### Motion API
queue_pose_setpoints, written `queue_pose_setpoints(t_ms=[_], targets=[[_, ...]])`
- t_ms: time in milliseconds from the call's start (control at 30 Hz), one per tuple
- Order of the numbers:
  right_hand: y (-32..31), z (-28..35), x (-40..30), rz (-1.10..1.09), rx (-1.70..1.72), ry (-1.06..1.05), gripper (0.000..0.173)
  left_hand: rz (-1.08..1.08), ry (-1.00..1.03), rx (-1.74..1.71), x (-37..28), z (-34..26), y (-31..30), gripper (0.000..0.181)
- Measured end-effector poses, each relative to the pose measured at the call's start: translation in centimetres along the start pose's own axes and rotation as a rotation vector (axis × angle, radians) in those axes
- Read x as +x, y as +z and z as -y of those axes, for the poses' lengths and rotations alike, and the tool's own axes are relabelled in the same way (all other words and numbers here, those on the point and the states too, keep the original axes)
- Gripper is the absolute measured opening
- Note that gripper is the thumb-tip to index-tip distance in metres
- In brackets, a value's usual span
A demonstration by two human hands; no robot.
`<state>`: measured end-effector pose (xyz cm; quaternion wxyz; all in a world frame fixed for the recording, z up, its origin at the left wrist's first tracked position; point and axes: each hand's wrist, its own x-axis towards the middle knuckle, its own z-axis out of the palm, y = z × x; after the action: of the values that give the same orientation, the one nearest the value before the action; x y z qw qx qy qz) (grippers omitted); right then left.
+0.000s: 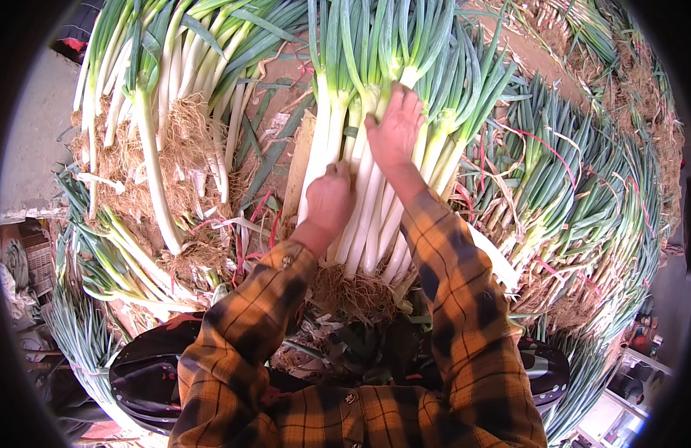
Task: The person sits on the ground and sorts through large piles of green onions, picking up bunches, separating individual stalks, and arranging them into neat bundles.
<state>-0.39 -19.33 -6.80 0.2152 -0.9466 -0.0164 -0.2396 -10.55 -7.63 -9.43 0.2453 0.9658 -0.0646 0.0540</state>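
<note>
A pile of long green onions [373, 224] lies before me, with white stalks and brown roots towards my body and green leaves pointing away. My left hand [328, 201] is closed at the left part of the white stalks; whether a stalk is inside its fingers cannot be told. Farther up, my right hand [397, 126] rests on the stalks where white turns to green, its fingers bent over them. A green band [350, 131] shows on a stalk between the hands. A wooden board [300, 162] sticks out along the pile's left side.
More green onions with tangled roots [183, 134] lie at the upper left. Bundles of thinner onions [575, 224] fill the right side. Red ties [275, 227] and dry leaves litter the ground. My knees, in dark patterned cloth [149, 375], are on both sides below.
</note>
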Motion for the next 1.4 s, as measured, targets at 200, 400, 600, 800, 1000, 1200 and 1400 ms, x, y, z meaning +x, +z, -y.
queue_pose_setpoints(t_ms=[200,400,600,800,1000,1200,1400], targets=[[1.9,-0.1,0.9,-0.019,0.095,0.44,0.072,0.053,-0.05,0.008,3.0,0.4,1.2,0.016],[2.9,-0.1,0.1,-0.062,0.316,0.429,0.062,0.013,0.004,-0.123,2.8,2.4,0.3,0.032],[4.2,0.1,-0.5,0.017,0.18,0.263,0.059,-0.069,-0.177,-0.372,1.5,3.1,0.3,0.032],[4.2,-0.9,-0.6,0.108,-0.058,0.191,0.076,-0.057,-0.059,-0.337,1.7,3.1,0.4,0.033],[6.1,0.4,-1.2,0.029,-0.126,0.204,0.078,0.061,0.16,0.027,1.7,3.9,-2.4,0.037],[5.3,-0.1,-1.8,-0.027,-0.042,0.171,0.072,0.186,-0.223,-0.265,-2.1,5.2,0.1,0.102],[6.4,-0.1,-2.2,-0.01,-0.113,0.206,0.071,0.258,-0.309,-0.128,-2.7,3.3,2.9,0.132]])
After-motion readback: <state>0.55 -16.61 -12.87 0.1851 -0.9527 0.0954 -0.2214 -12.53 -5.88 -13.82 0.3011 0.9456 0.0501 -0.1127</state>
